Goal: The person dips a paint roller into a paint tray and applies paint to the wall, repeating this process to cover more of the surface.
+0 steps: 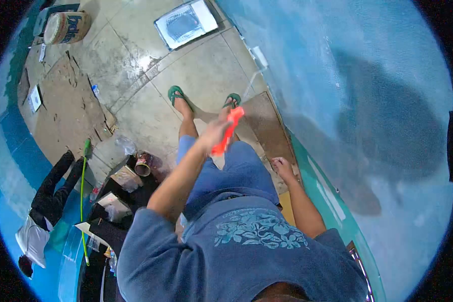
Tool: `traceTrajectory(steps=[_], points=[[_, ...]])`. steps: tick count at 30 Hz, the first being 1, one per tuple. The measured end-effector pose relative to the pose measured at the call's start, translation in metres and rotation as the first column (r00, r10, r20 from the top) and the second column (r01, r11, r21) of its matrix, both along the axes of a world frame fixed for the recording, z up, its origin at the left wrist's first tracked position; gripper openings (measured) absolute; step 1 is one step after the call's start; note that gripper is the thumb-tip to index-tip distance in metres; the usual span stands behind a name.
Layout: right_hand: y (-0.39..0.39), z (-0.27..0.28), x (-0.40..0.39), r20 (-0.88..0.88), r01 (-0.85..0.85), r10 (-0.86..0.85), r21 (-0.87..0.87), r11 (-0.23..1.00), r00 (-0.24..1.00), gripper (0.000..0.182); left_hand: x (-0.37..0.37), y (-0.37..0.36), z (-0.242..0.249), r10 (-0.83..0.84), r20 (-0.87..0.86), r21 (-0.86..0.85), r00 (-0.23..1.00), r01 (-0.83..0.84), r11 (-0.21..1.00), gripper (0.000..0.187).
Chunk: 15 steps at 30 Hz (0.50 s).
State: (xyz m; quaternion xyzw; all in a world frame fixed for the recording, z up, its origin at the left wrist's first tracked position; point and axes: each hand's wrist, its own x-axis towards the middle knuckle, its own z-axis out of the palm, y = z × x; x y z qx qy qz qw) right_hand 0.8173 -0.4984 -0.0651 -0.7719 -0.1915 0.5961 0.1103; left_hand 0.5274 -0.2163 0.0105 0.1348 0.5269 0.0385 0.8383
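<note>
My left hand (pixel 214 136) is closed around an orange-red bar-shaped tool (pixel 230 128), held in front of my thighs. Motion blurs the hand, and the tool's exact kind does not show. Beside my right hip, near the wall's foot, my right hand (pixel 282 166) hangs with its fingers curled in and nothing visible in them. On the right rises a blue painted wall (pixel 307 60), with shadows across it. A brown flat sheet (pixel 267 126) lies on the floor along its base, close to my feet in green flip-flops (pixel 176 94).
A shallow white rectangular tray (pixel 201 15) lies on the tiled floor ahead. A lettered bucket (pixel 68 27) stands far left, near floor cardboard (pixel 68 110). At left, another person (pixel 50 201) is near a green pole (pixel 83 201); a can (pixel 143 166) sits by a black surface.
</note>
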Motion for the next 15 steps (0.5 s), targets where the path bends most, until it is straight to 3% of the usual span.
traceTrajectory(steps=[1, 2, 3, 6, 8, 10, 12, 14, 15], points=[[-0.006, -0.007, 0.003, -0.002, 0.000, 0.000, -0.056, 0.998, 1.000, 0.020, -0.009, -0.011, 0.035, 0.010, 0.080, 0.059, 0.997, -0.015, 0.998, 0.032], [-0.008, -0.013, 0.004, -0.004, -0.002, 0.002, -0.112, 0.994, 1.000, 0.020, -0.017, -0.018, 0.070, 0.081, 0.146, -0.076, 0.986, -0.070, 0.995, 0.035], [-0.004, -0.013, 0.004, -0.009, -0.003, 0.002, -0.103, 0.995, 1.000, 0.020, -0.026, -0.032, 0.085, 0.004, 0.102, -0.068, 0.995, 0.003, 0.998, 0.040], [0.008, -0.005, 0.004, -0.073, 0.038, -0.045, -0.094, 0.995, 0.996, 0.018, -0.033, -0.051, 0.113, 0.010, 0.078, 0.001, 0.997, -0.010, 1.000, 0.039], [0.016, -0.004, 0.003, -0.052, 0.044, -0.042, 0.040, 0.998, 0.998, 0.019, -0.027, -0.056, 0.090, 0.057, 0.106, -0.019, 0.993, -0.055, 0.998, 0.041], [0.014, -0.007, 0.005, -0.030, 0.016, -0.015, 0.029, 0.999, 0.999, 0.019, -0.008, -0.052, 0.048, -0.027, 0.026, 0.066, 0.999, 0.025, 0.998, 0.043], [0.017, -0.007, 0.009, 0.003, -0.014, 0.014, 0.019, 1.000, 1.000, 0.020, 0.015, -0.056, -0.016, 0.052, 0.008, 0.257, 0.999, -0.052, 0.965, 0.044], [0.019, -0.004, 0.006, 0.083, -0.144, 0.139, 0.057, 0.988, 0.987, 0.020, 0.034, -0.067, -0.109, -0.033, -0.254, 0.643, 0.967, 0.194, 0.741, 0.041], [0.017, -0.003, 0.006, 0.053, -0.107, 0.105, 0.044, 0.993, 0.993, 0.021, 0.046, -0.055, -0.121, -0.030, -0.245, 0.642, 0.969, 0.185, 0.744, 0.041]])
